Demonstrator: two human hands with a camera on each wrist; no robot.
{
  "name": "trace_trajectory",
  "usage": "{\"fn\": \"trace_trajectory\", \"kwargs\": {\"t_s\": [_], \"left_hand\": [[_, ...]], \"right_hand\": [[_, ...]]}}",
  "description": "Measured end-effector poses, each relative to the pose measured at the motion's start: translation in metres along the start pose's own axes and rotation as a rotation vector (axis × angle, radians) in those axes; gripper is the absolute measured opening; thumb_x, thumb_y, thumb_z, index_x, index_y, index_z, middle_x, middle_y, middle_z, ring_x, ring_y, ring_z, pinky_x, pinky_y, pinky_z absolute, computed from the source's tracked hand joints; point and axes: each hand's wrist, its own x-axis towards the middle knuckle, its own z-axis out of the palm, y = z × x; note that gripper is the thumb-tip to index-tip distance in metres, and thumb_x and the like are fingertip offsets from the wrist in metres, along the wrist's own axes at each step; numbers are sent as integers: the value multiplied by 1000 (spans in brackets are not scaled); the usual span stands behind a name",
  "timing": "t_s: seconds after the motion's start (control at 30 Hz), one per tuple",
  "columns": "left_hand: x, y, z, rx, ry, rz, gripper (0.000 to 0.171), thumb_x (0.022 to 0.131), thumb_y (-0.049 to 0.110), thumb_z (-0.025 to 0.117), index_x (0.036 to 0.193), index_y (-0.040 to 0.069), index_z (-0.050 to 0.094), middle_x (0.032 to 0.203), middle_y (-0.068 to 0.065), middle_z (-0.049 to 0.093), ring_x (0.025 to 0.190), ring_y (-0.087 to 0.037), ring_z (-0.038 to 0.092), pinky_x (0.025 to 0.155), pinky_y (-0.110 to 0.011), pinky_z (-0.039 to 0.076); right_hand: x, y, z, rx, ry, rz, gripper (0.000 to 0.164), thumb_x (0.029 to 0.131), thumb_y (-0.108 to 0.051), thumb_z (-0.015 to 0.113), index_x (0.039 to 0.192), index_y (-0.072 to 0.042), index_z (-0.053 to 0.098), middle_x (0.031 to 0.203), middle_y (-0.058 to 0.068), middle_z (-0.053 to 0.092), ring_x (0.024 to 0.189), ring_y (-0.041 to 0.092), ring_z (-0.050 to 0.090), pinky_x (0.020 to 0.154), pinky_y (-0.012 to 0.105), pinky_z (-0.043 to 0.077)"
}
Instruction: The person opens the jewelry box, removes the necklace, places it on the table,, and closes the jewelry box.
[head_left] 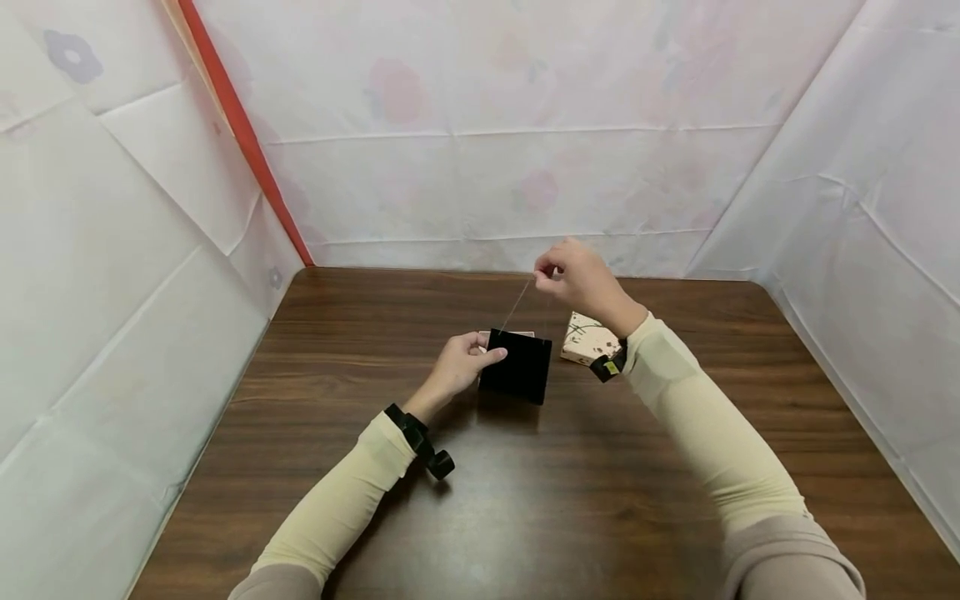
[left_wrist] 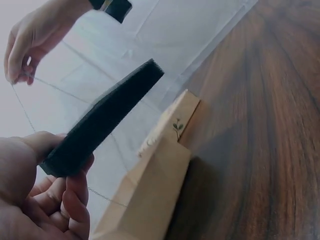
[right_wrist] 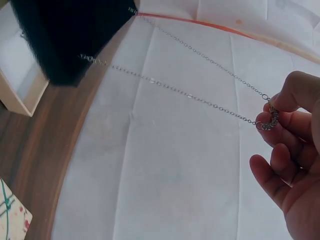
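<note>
My left hand [head_left: 459, 365] grips a black square display pad [head_left: 519, 373] by its left edge, thumb on the face and fingers behind. Above and to the right, my right hand [head_left: 583, 279] pinches the small curved pendant [right_wrist: 273, 120] of a silver chain necklace [right_wrist: 175, 90] between thumb and fingertips. In the right wrist view, two strands of chain run taut from the pendant to the pad's edge. A loop of the chain [left_wrist: 107, 196] also hangs beneath the pad in the left wrist view.
A cream box lid [head_left: 588, 337] with a floral print lies on the wooden table [head_left: 600, 483], right of the pad. Behind the pad stands an open box [right_wrist: 19, 102], mostly hidden in the head view. White sheets [head_left: 480, 183] wall the table's back and sides.
</note>
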Motion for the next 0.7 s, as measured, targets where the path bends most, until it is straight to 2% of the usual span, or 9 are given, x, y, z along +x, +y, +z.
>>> {"fn": "trace_trajectory", "kwargs": {"t_s": [0.03,0.13,0.23,0.27,0.33,0.4,0.47,0.6,0.7], "left_hand": [[-2,3,0,-1,-12,12,25,90,25,70,95,2,62,49,6,44,42,-8,43,48,-23,36],[-4,9,2,5,-47,43,24,91,25,70,96,3,62,48,6,44,39,-9,43,45,-23,35],[-6,14,3,11,-63,57,25,91,26,69,99,3,62,50,6,42,42,-9,39,46,-23,32],[-6,15,3,17,-63,59,26,91,27,69,100,3,63,50,6,42,43,-8,37,46,-23,31],[-6,16,5,23,-63,57,27,91,27,70,100,3,63,52,6,42,45,-8,34,47,-22,30],[-6,16,6,18,-60,49,27,90,27,70,99,3,63,53,7,41,46,-8,34,48,-22,30],[-7,15,7,10,-57,44,26,90,27,71,97,3,63,53,7,42,47,-7,35,48,-22,31],[-8,15,8,-11,-53,48,26,89,25,71,96,1,63,51,8,41,46,-7,34,47,-21,31],[-10,16,7,-17,-54,54,26,90,25,70,95,1,61,50,7,38,46,-7,32,48,-22,29]], "right_hand": [[1,1,-2,7,-1,9,14,87,-3,58,76,-5,67,76,9,65,76,24,50,74,36,40],[3,5,-9,42,0,29,17,88,-3,56,76,-6,68,76,9,66,74,23,52,94,42,43],[4,9,-15,61,3,39,19,89,-4,56,77,-4,70,75,9,66,71,21,52,107,47,38],[5,11,-17,63,1,44,19,89,-3,55,78,-4,70,75,9,67,71,21,52,106,46,38],[6,13,-20,64,-8,61,18,89,-3,56,79,-2,71,76,11,67,72,22,51,94,41,43],[8,16,-24,59,-30,86,17,88,-4,56,79,-2,70,78,12,67,75,24,50,80,37,41],[10,18,-26,61,-54,117,16,87,-5,56,80,-2,70,80,12,67,78,25,49,73,34,37],[16,22,-27,59,-74,142,15,87,-5,56,80,-3,70,82,12,66,79,24,49,73,33,36],[19,25,-27,53,-66,121,15,86,-4,56,80,-1,69,80,14,67,77,24,50,74,33,36]]}}
